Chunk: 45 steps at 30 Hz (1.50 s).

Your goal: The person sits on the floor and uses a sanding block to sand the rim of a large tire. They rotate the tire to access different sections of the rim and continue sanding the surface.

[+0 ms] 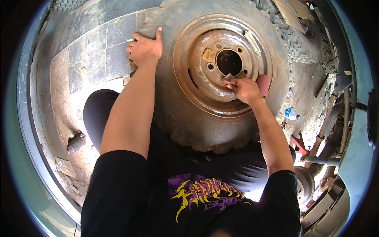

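Note:
A large off-road tyre (207,133) on a rusty steel wheel rim (204,69) lies before me, its near edge at my legs. My left hand (145,47) grips the tyre's left edge, thumb up along the sidewall and fingers spread over the tread. In my right hand (244,89) is a reddish sheet of sandpaper (263,85), pinched by the fingertips against the lower part of the rim's centre, just below the round hub hole (229,62). One end of the sheet curls out behind the knuckles. A tan patch (209,55) sits among the bolt holes.
Another chunky tyre (305,49) stands at upper right, with torn cardboard (291,13) near it. A plastic bottle (291,114) lies right of the wheel. Beyond are a red jack stand (299,144) and a vehicle's drum (305,185). A dark cylinder (76,142) rests on the floor at left.

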Tool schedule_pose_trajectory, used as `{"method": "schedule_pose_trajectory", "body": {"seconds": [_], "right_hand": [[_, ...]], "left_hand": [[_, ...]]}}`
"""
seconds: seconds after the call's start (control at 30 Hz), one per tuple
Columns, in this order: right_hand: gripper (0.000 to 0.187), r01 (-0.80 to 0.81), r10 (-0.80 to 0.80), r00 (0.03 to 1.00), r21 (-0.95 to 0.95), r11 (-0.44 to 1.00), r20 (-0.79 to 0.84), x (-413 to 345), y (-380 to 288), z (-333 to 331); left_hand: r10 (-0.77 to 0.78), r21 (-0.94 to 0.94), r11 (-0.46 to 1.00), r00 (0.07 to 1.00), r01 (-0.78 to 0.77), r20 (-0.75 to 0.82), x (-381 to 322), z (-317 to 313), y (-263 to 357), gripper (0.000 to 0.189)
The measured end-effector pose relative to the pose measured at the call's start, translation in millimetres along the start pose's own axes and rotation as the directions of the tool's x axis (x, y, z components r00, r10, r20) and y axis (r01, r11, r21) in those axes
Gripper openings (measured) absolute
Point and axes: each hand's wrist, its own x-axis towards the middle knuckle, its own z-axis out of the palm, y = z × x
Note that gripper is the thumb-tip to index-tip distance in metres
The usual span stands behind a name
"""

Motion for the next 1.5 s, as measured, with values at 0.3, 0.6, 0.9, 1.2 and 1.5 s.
{"method": "schedule_pose_trajectory", "body": {"seconds": [0.3, 0.6, 0.9, 1.2, 1.5], "right_hand": [[0.027, 0.03, -0.032, 0.999, 0.086, 0.996, 0.018, -5.8, 13.6, -0.8], [0.028, 0.026, -0.026, 1.0, -0.007, 1.0, 0.01, -6.9, 11.6, -5.3], [0.029, -0.022, 0.02, 0.998, -0.036, 0.999, -0.062, 7.0, -8.9, -1.0], [0.027, -0.019, 0.021, 0.998, -0.028, 0.999, 0.053, 17.5, -18.9, -8.4], [0.029, -0.049, 0.059, 0.989, -0.071, 0.996, 0.136, 6.0, 0.2, -12.0]], "left_hand": [[-0.007, -0.011, 1.0, 1.0, 0.007, -0.02, 2.5, 0.1, -3.0, 0.11], [-0.004, -0.023, 1.0, 1.0, 0.003, -0.019, 5.0, 0.9, -9.6, 0.111], [-0.012, -0.022, 1.0, 1.0, 0.011, -0.01, 2.3, -1.2, -3.4, 0.111], [-0.014, -0.02, 1.0, 1.0, 0.014, -0.018, 2.4, 1.5, -4.0, 0.109], [-0.012, -0.02, 1.0, 0.999, 0.012, -0.032, 1.0, 1.0, -1.0, 0.109]]}}
